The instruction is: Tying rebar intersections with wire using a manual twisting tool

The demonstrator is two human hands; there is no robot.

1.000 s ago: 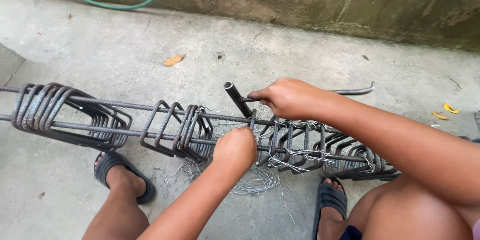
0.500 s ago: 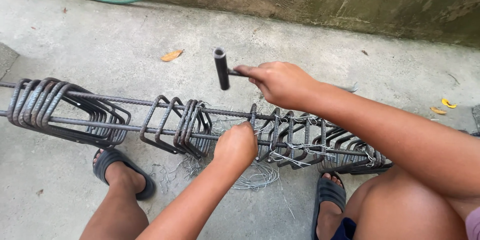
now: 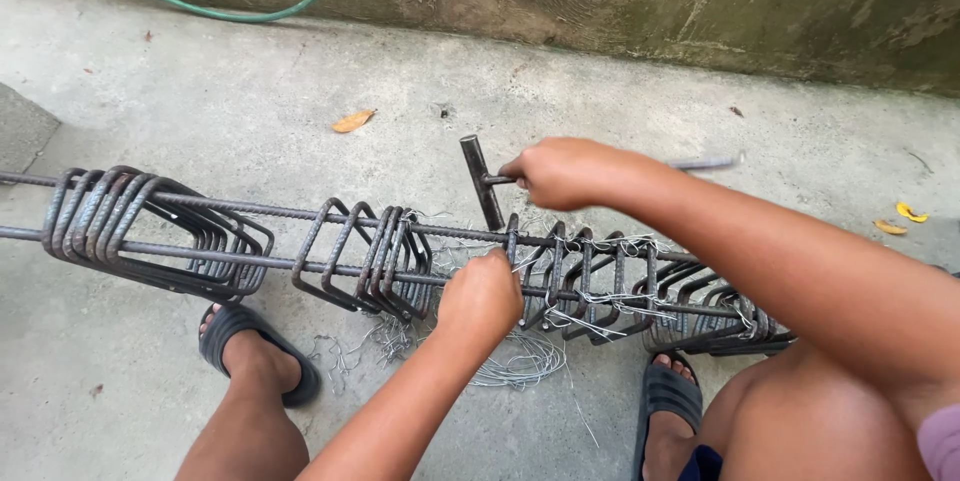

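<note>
A rebar cage (image 3: 300,241) of long bars and square stirrups lies across the concrete ground in front of me. My right hand (image 3: 565,173) grips a dark metal tying tool (image 3: 480,179) with a T-shaped handle, held just above the top bar. My left hand (image 3: 482,296) is closed on the near bar of the cage beside a stirrup. Thin tie wire (image 3: 600,244) is wrapped at several joints to the right of my hands.
A bundle of loose thin wire (image 3: 520,359) lies on the ground under the cage. My feet in dark sandals (image 3: 240,341) (image 3: 670,396) rest on each side. A green hose (image 3: 230,13) runs along a stained wall (image 3: 700,1). Dry leaves (image 3: 352,122) lie about.
My right hand has turned the tying tool, lifting it from the cage and swinging it back to an upright position. My left hand stays on the near bar.
</note>
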